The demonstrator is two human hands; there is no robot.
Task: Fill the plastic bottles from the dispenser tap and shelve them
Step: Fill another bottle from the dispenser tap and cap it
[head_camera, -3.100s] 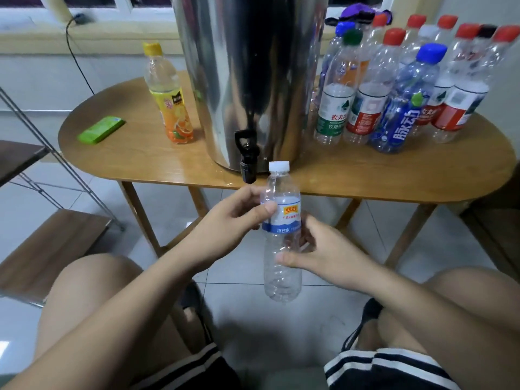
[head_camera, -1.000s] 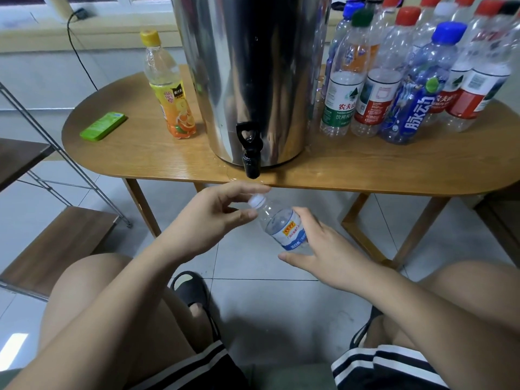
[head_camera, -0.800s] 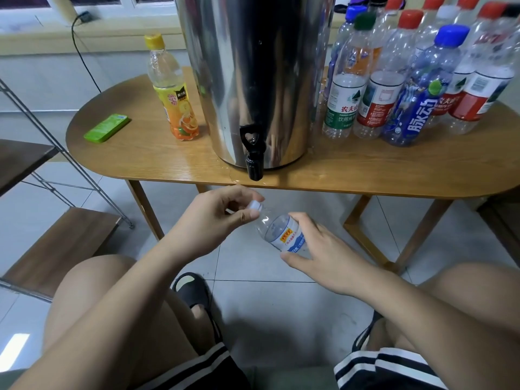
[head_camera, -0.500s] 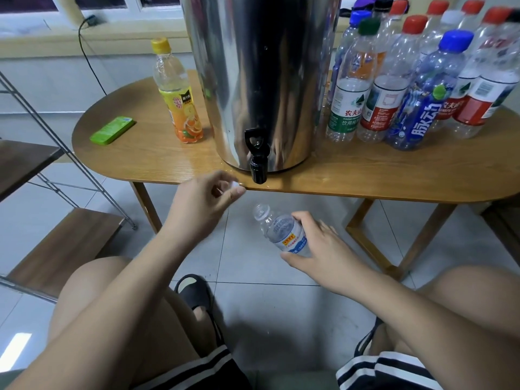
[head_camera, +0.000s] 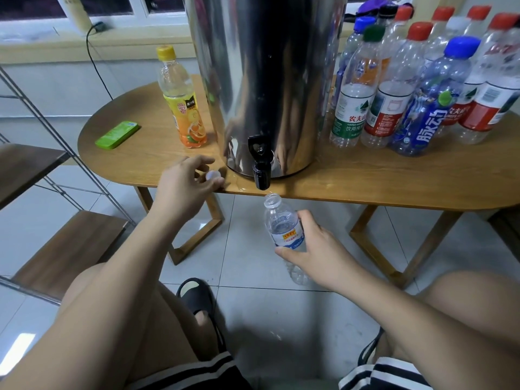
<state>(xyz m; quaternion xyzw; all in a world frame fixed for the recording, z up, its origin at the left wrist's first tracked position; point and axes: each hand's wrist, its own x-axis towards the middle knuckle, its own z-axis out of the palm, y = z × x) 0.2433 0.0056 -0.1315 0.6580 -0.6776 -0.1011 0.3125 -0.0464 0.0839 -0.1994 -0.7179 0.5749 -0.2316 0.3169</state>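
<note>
I am looking down on a pale tiled floor, with open room between the person's knees and the oval wooden table, whose rounded front edge runs across the view just above the right hand. At the left a metal-framed shelf rack with dark wood boards stands near the table's end, and a strip of bare floor shows between them. The tall steel dispenser sits close to the table's front edge, and its black tap hangs over that edge. To the right of the dispenser a crowd of capped plastic bottles stands upright, packed against one another, and they look empty to me. To its left a yellow-capped juice bottle stands alone; I cannot tell how full it is. A flat green pack lies further left. The right hand grasps the clear bottle round its blue label, below the table edge. The bottle leans slightly, looks empty, and its open mouth sits just under the tap's spout. The left hand pinches the white cap between thumb and fingertips at the table's front edge, just left of the dispenser's base. A thin film of water lies on the wood between cap and tap
</note>
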